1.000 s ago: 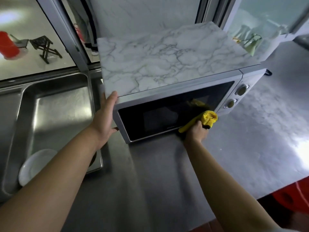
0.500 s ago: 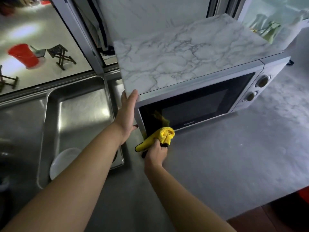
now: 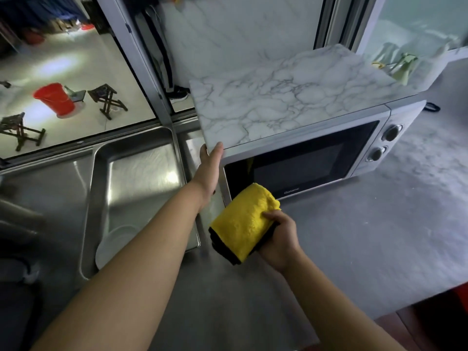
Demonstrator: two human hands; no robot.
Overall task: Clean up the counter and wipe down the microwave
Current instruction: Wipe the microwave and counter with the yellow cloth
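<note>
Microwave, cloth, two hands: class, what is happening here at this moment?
A person is wiping down a microwave on a steel counter. The left hand rests flat against the microwave's left front corner, steadying it. The right hand grips a folded yellow cloth just in front of the door's lower left corner; whether it touches the glass cannot be told. A white plate lies in the sink to the left.
</note>
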